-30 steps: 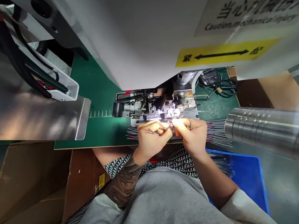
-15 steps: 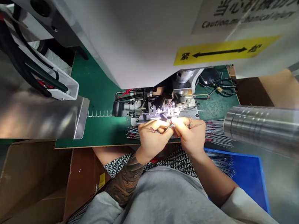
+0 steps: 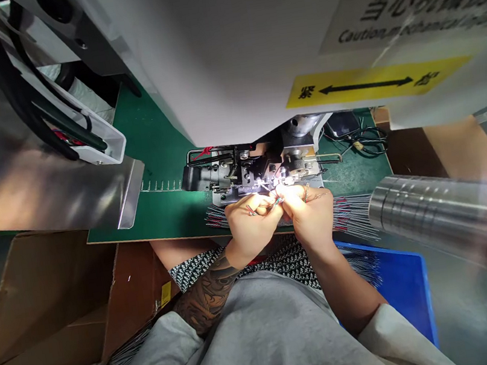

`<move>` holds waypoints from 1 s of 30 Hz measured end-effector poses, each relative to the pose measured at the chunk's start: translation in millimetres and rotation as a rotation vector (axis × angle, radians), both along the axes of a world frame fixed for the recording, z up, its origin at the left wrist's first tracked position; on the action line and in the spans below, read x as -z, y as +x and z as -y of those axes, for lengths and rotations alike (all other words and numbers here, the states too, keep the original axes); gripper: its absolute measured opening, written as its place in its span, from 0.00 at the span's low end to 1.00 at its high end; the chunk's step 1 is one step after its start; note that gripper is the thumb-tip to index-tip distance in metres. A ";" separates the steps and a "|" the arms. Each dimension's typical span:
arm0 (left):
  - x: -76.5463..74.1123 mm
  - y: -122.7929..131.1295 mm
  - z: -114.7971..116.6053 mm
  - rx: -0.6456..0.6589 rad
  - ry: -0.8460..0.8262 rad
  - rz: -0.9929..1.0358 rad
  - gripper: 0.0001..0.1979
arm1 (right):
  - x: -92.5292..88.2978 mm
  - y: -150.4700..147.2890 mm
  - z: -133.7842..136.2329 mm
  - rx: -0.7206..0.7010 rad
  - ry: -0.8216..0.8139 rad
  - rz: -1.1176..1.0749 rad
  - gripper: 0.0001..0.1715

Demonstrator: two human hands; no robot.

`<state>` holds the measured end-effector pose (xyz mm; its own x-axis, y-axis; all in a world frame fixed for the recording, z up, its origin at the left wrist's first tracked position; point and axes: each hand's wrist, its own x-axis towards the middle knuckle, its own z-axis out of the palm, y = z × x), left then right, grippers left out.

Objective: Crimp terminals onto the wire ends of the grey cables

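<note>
My left hand [image 3: 250, 224] and my right hand [image 3: 309, 212] meet side by side at the front of a small lit metal press head [image 3: 265, 173] on the green mat [image 3: 164, 176]. Both hands are closed in a pinch on thin coloured wires [image 3: 276, 202], whose ends point toward the bright spot of the machine. Bundles of grey and red wires [image 3: 351, 215] fan out along the mat's front edge to the right of my right hand, and a smaller bundle [image 3: 216, 217] lies left of my left hand.
A large white machine housing [image 3: 250, 41] with a yellow arrow label [image 3: 366, 85] hangs overhead. A shiny metal cylinder [image 3: 450, 218] juts in at right. An open cardboard box [image 3: 51, 303] sits lower left, a blue bin [image 3: 401, 293] lower right, a steel plate [image 3: 41, 176] at left.
Both hands have edged slightly forward toward the lit press head, still pinching the wires. The view has shifted a little.
</note>
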<state>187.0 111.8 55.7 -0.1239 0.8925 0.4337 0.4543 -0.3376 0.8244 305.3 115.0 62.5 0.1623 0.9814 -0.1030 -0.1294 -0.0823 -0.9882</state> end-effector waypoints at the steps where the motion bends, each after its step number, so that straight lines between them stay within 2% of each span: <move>1: 0.2 0.0 -0.2 -0.001 -0.003 0.001 0.17 | -0.4 -0.3 0.1 0.012 -0.004 -0.001 0.36; 8: 1.1 0.3 -0.9 -0.013 -0.009 -0.008 0.16 | -7.9 -2.5 0.6 0.041 -0.036 -0.004 0.34; 14: 2.0 -2.3 -2.0 -0.004 -0.047 0.000 0.16 | -7.7 -0.8 1.3 -0.003 -0.039 0.039 0.35; 22: -2.1 -12.8 -0.4 0.089 0.032 -0.037 0.09 | -2.5 5.3 11.4 -0.059 0.057 0.095 0.35; 30: 4.6 -16.7 2.8 0.115 -0.062 -0.035 0.16 | -2.1 3.9 10.2 -0.051 0.047 0.073 0.35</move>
<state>170.3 109.0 51.1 -0.0053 0.9252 0.3794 0.4442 -0.3378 0.8298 309.2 104.8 64.6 0.1177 0.9920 -0.0460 -0.0542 -0.0398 -0.9977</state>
